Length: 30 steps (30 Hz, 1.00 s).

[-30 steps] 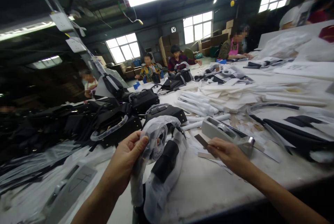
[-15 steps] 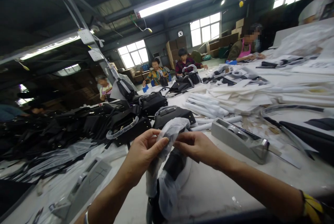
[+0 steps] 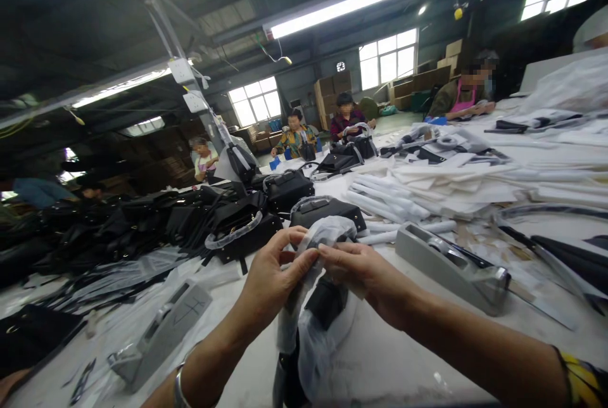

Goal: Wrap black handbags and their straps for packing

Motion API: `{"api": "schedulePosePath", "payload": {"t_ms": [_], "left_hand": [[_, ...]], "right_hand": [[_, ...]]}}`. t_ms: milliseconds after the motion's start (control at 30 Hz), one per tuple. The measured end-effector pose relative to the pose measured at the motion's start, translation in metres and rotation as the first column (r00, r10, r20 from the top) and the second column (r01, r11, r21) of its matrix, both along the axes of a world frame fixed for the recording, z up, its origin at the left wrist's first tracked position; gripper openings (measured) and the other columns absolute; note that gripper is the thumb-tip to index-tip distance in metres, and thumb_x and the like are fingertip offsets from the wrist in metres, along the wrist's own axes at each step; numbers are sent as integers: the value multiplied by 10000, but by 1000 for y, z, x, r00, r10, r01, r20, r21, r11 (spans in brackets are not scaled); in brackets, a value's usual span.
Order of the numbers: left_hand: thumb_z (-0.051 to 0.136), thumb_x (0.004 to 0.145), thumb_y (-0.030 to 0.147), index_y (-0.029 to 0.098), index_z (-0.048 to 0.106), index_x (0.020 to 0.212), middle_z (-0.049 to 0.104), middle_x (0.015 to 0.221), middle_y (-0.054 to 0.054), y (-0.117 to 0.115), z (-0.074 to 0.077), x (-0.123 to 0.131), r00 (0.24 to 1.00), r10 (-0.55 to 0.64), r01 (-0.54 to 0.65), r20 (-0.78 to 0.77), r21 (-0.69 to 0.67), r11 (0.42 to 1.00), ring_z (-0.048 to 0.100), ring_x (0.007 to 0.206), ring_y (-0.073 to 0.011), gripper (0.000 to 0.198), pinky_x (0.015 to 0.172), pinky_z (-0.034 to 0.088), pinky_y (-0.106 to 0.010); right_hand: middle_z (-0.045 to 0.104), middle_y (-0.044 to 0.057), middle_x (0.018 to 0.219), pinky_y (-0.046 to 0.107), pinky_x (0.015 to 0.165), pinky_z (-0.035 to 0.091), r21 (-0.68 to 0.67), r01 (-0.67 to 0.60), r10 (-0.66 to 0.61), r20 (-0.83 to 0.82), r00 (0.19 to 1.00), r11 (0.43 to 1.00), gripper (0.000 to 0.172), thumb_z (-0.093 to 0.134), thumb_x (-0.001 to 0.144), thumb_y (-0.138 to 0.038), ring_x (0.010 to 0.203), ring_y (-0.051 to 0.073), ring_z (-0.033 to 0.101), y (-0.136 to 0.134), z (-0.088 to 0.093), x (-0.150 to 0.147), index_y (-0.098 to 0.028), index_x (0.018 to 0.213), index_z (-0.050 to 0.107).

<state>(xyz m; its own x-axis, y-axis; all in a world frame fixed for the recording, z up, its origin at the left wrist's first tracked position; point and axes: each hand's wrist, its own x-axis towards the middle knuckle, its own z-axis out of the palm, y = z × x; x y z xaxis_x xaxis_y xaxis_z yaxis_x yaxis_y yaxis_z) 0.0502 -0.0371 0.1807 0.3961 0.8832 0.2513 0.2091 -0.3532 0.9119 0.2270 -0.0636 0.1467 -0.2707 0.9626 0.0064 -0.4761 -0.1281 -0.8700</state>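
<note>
The film-wrapped black strap is over the near side of the table, its lower end cut off by the frame; the left hand pinches it between thumb and fingers, while the right hand touches it, curled fingers hiding whether it grips. Beyond, the strap partly covers a black handbag, and a distant co-worker is too small to make out clearly.

Brown boxes between bright windows
</note>
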Motion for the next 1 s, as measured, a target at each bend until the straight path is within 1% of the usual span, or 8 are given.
{"api": "schedulePosePath", "payload": {"t_ms": [133,233,333,433,567,700,833,1000], "left_hand": [[745,813,425,299,586,1254,456,1490,-68,-1,-6,3,995,87,-87,55,8,996,677,821,-148,486,698,554,-245],[802,766,392,461,143,1519,299,1592,-100,0,-9,4,979,132,-119,157,-90,989,679,781,-119,1003,691,562,-252],[804,772,371,420,-39,1537,542,1393,-125,1,-10,5,961,90,-42,263,-181,983,698,821,-153,1140,728,561,-270],[797,786,352,380,-30,1546,697,1066,-59,0,-8,5,949,45,15,312,-188,982,711,876,-195,1123,746,556,-280],[809,772,350,380,53,1550,703,1063,-53,-4,-5,4,952,75,-21,298,-180,983,707,877,-202,1085,745,548,-286],[798,780,352,355,173,1544,695,1074,-36,-6,-6,4,960,103,-75,260,-115,990,684,939,-195,987,859,526,-315],[772,797,358,318,299,1517,658,885,22,-8,-9,5,972,161,-169,169,36,985,657,881,-171,863,896,506,-326],[734,826,338,326,434,1449,625,886,32,-10,-15,9,966,243,-256,88,199,946,617,863,-156,692,879,503,-307]], "right_hand": [[721,63,864,241,670,463,-32,76,-77,-6,997,997,364,795,742,-456,731,151,616,-1,-3,-8,-129,896,754],[729,69,861,245,673,475,-30,96,-96,3,995,995,374,788,747,-481,737,159,627,-1,-3,-10,-132,880,760],[714,52,799,239,653,476,-26,50,-50,-4,999,998,345,797,746,-458,691,142,609,1,-1,-7,-135,862,761],[715,47,803,257,725,511,-43,-17,14,-76,997,999,280,786,759,-405,723,149,623,1,-2,0,-145,863,772],[745,81,1005,365,950,504,-71,-39,22,-226,974,997,251,717,779,-351,957,233,660,-5,-12,6,-175,942,791],[716,73,1158,390,1065,438,47,-54,61,-177,982,997,358,714,835,-305,1106,242,632,-14,-16,-3,-213,1180,727],[689,76,1233,410,1097,415,151,46,-23,-150,988,987,391,702,884,-359,1188,250,598,-17,-15,-20,-226,1251,684],[694,68,1216,407,1092,414,183,214,-183,-170,968,960,363,673,909,-384,1161,243,610,-11,-28,-39,-244,1244,677]]}}
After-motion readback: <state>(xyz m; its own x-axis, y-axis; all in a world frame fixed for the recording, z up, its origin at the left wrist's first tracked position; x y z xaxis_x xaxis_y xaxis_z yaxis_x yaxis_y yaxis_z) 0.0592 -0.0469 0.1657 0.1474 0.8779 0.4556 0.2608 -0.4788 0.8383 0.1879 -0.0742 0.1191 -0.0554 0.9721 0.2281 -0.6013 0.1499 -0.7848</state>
